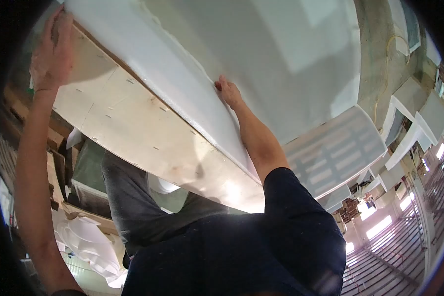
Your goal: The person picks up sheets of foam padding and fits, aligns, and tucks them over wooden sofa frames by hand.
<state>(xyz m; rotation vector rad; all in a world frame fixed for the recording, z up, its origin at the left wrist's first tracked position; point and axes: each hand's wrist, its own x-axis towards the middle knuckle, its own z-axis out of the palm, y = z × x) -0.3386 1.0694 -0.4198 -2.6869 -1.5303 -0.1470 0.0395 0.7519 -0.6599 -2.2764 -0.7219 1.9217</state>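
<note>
A wooden board is lying across the front of the person's body, its face bearing scattered staples. White padding is running alongside the board's far edge, following it lengthwise. A large pale sheet is spreading out beyond the padding, on the side of the board away from the person. The left hand is resting at one end of the board, its fingers stretching over the corner; whether it is gripping the wood or only pressing on it, I cannot tell. The right hand is reaching across to the far side of the board, its fingers bending at the line where the padding and the pale sheet are meeting; whether they are pinching material there, I cannot tell. Grey trousers are showing on the near side of the board, and a dark shirt is covering the torso beside them. A crumpled white cover is lying beyond the trousers, well apart from the board. A light panel bearing striped shadows is standing past the board's other end.
</note>
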